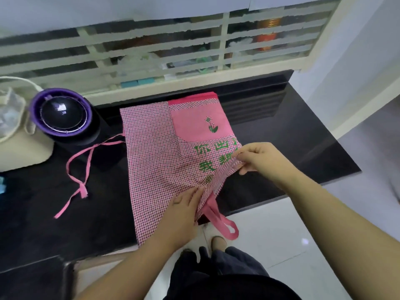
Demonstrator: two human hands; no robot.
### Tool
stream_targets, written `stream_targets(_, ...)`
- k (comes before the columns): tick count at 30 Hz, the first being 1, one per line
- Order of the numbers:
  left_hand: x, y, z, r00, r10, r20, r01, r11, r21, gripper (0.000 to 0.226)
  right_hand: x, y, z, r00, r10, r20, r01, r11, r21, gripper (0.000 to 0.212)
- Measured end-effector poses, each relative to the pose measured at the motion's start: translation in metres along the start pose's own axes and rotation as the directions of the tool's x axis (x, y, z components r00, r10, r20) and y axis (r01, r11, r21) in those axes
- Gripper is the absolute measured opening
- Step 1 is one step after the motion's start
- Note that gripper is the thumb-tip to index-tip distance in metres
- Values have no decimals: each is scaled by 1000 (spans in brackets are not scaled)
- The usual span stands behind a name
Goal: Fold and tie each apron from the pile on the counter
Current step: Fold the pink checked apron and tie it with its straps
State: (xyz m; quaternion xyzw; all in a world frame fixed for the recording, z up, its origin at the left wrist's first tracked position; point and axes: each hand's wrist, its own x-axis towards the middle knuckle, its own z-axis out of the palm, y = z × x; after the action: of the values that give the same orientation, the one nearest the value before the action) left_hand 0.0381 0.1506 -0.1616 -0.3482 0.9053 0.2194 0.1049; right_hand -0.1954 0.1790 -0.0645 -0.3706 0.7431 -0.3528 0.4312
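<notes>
Apron (pixel 155 161) lying folded lengthwise on black worktop (pixel 281 137), pink loop (pixel 224 225) hanging off front edge. I'm pressing left grip (pixel 184 210), wide and flat, on its near corner; right grip (pixel 259 159) pinching its folded right edge. Ties (pixel 83 192) trailing left.

A squat black cylindrical appliance (pixel 65 118) stands at the far left, topped by a purple plastic ring around a glossy black dome. Just left of it, touching or nearly so, lies a cream fabric bag (pixel 21 148) with looped cord handles, and crumpled clear plastic (pixel 9 113) shows in its mouth. A small teal object (pixel 1 185) pokes in at the left edge, too cropped to identify. Along the far side runs a cream-framed window of striped frosted glass (pixel 151 55); behind it are blurred shapes, among them an orange container (pixel 266 38) and teal boxes (pixel 136 82). White glossy floor tiles (pixel 281 234) fill the near right.
</notes>
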Motion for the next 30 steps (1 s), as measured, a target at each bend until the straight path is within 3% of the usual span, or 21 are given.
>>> stream_targets(2, -2, -7, -9, 991, -112, -69, 99, 980, -170, 54, 8, -8, -5, 996, -52, 72, 60, 991, -119, 16)
stream_targets(4, -2, -14, -29, 967, -243, -75, 220, 949, -227, 21, 16, -10, -7, 991, -87, 106, 118, 936, -332, 20)
stream_targets(6, 0, -24, -52, 942, -330, -69, 315, 934, -171, 16, 23, -10, -8, 988, -137, 71, 154, 838, -524, 16)
stream_targets(8, 3, -37, -75, 914, -402, -62, 395, 913, -101, 16, 29, -14, -9, 985, -163, 49, 162, 809, -565, 14)
stream_targets(10, 7, -47, -94, 892, -449, -45, 445, 892, -85, 15, 37, -12, -10, 984, -162, 71, 176, 845, -504, 13)
stream_targets(13, 11, -53, -119, 898, -439, 22, 438, 889, -130, 17, 47, -13, -7, 989, -136, 64, 140, 987, -76, 9)
stream_targets(15, 11, -50, -135, 909, -387, 152, 401, 913, -74, 23, 52, -16, -5, 986, -56, 158, 41, 994, 98, 15)
stream_targets(19, 7, -42, -161, 844, -288, 452, 287, 955, 73, 16, 54, -21, -13, 865, 213, 454, -206, 976, -65, 23)
stream_targets(21, 10, -40, -174, 818, -281, 502, 265, 959, 105, 15, 59, -27, -21, 831, 262, 491, -266, 962, -63, 23)
stream_targets(25, 41, -55, -199, 855, -303, 420, 229, 949, 218, 28, 85, -44, -32, 885, 216, 413, -231, 973, -14, 22)
stream_targets(30, 97, -89, -171, 922, -381, 70, 352, 900, 257, 24, 128, -36, -14, 974, 163, 155, -165, 986, 4, 25)
